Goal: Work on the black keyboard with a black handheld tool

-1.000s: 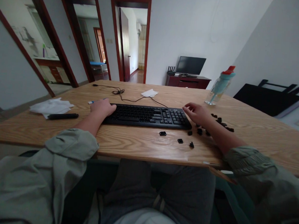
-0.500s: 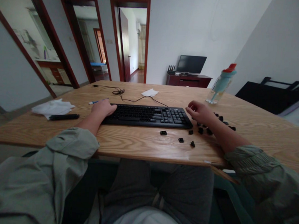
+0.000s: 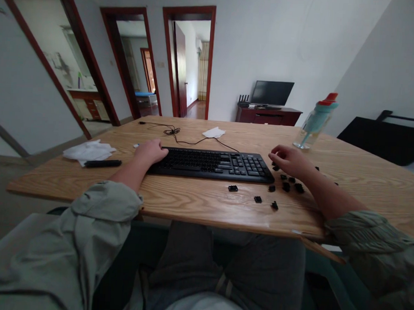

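A black keyboard point(image 3: 206, 164) lies flat on the wooden table, with dark patches where keys look absent in its left and middle part. My left hand point(image 3: 150, 152) holds its left end, thumb on the top edge and the other fingers mostly hidden. Just off the keyboard's far right corner is my right hand point(image 3: 287, 159), its fingers curled toward the thumb; whatever they pinch is too small to make out. Under and beside this hand several loose black keycaps point(image 3: 286, 187) are scattered. Closer to the front edge lie more keycaps point(image 3: 258, 199).
A water bottle with a red cap point(image 3: 314, 123) stands at the back right. White tissues point(image 3: 89, 151) and a black stick-like object point(image 3: 103, 163) lie on the left. Behind the keyboard are its coiled cable point(image 3: 172, 131) and another tissue point(image 3: 214, 132). The table point(image 3: 190, 200) ends close to my lap.
The view has turned slightly left, so everything sits further right. My right hand has shifted a little away from the keyboard's corner. My left hand keeps its place on the keyboard.
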A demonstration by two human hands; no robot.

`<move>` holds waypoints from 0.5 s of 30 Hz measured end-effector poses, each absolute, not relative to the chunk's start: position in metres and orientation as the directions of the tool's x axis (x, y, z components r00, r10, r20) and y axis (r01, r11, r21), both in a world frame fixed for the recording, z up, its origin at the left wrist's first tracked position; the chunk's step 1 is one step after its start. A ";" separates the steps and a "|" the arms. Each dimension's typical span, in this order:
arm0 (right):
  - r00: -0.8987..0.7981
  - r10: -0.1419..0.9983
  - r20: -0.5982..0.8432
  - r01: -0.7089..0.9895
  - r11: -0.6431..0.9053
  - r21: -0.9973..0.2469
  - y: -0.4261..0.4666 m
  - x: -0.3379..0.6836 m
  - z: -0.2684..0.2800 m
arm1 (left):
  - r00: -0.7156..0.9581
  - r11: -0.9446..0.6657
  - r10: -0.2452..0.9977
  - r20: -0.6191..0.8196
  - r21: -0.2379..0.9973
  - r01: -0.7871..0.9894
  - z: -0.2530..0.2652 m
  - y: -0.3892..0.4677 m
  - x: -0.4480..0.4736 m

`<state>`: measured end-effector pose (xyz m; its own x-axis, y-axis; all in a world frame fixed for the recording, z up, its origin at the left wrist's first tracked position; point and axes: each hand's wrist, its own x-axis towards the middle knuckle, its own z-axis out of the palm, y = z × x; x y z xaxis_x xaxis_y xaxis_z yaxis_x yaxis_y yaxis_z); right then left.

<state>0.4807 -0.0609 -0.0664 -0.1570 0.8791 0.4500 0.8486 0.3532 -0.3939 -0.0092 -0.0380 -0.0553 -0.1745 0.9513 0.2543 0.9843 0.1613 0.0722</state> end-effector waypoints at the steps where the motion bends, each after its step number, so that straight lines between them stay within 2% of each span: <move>1: -0.162 0.880 0.446 0.846 0.357 -0.397 -0.061 0.481 -0.066 | -0.157 0.143 0.954 0.257 0.071 0.987 -0.054 -0.038 -0.011; 10: -0.206 0.889 0.409 0.841 0.374 -0.390 -0.060 0.481 -0.068 | 0.171 -0.182 0.936 0.307 0.007 0.983 -0.059 -0.027 -0.028; 15: -0.233 0.888 0.396 0.845 0.386 -0.370 -0.061 0.481 -0.068 | 0.312 -0.340 0.897 0.312 0.036 0.940 -0.063 -0.019 -0.035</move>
